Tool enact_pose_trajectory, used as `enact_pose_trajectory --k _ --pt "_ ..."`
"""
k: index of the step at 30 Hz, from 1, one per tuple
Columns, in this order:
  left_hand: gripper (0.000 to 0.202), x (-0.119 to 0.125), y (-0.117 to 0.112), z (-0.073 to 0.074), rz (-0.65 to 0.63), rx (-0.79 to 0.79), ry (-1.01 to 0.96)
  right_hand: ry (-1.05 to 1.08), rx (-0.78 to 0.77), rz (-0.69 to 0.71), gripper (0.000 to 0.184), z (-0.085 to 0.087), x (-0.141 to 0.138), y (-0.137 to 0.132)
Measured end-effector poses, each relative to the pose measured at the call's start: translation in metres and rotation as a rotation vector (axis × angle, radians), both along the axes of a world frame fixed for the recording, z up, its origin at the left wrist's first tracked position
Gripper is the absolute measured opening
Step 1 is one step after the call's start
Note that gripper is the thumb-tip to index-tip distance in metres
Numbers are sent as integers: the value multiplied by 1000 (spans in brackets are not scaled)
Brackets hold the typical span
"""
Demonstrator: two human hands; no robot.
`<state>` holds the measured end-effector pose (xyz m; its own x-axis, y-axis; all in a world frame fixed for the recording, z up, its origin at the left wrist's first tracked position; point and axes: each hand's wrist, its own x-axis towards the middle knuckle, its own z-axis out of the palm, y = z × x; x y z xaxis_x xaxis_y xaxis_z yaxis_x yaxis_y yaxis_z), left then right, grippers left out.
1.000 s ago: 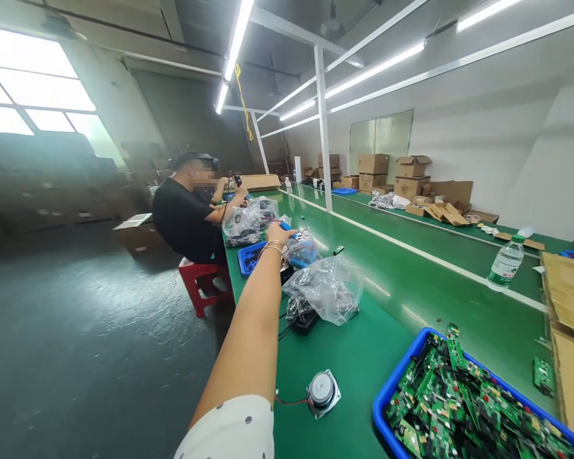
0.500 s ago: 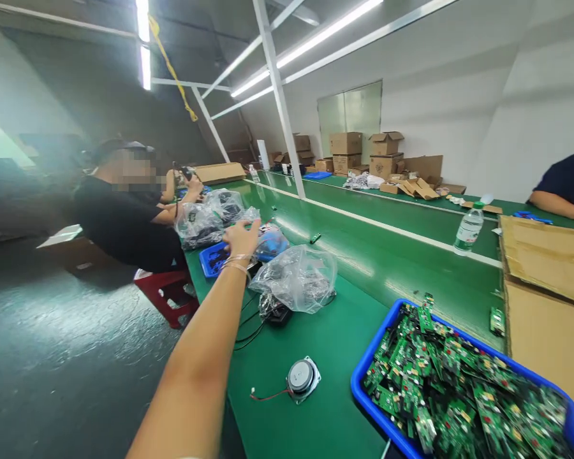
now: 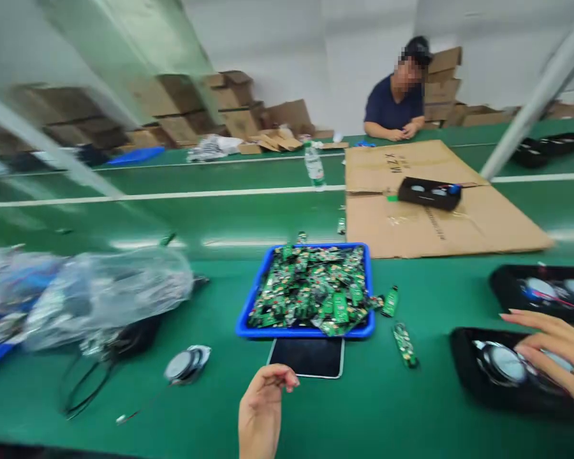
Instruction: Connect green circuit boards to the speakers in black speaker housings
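Note:
My left hand (image 3: 264, 407) is closed above the green table, near a dark-screened tablet (image 3: 308, 357). Its fingers curl together, and whatever they may hold is hidden. At the right edge my right hand (image 3: 555, 349) reaches over a black speaker box (image 3: 473, 376) with round silver speakers in it, fingers stretched and apart. Whether it touches the box I cannot tell. Another black speaker box (image 3: 507, 280) lies just behind. A loose speaker (image 3: 184, 365) with a thin wire rests left of my left hand. Green circuit boards (image 3: 310, 287) fill a blue tray (image 3: 306, 332) that partly covers the tablet.
Two loose circuit boards (image 3: 405, 345) lie right of the tray. Clear plastic bags (image 3: 119, 287) and black cables (image 3: 83, 398) are at left. A cardboard sheet (image 3: 402, 233) bears a black speaker box (image 3: 429, 193). Beyond stand a bottle (image 3: 314, 167) and a seated person (image 3: 395, 108).
The view has swung right. My left hand has come back from the bags at left to the front of the blue tray, its fingers now curled. My right hand has come into view.

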<state>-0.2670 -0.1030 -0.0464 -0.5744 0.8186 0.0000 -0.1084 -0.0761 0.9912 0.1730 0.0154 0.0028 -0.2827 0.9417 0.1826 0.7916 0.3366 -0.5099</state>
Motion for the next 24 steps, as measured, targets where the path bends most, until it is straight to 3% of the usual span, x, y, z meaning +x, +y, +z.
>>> enact_pose_trajectory --k 2,3,7,10,15,19,22,24 --pt "63 37 15 -7 -143 -32 -46 -11 -88 -17 21 -3 23 -19" --pt "64 53 22 -8 -225 -44 -66 -30 -119 -2 26 -5 32 -27" --pt "64 110 52 -5 -625 -20 -56 -273 -126 75 89 -21 54 -39" --pt "64 149 75 -9 -767 34 -30 -433 -89 115 108 -29 66 -25" --pt "56 191 110 -23 -608 101 -32 -471 -96 287 101 -32 71 -2" --pt "51 189 125 -32 -325 227 -42 -327 -162 147 92 -36 62 -7" --pt "54 175 126 -46 -139 284 -71 -93 -219 31 88 -19 29 16" --pt "68 166 125 -59 -139 247 -157 108 -245 -4 82 5 -15 57"
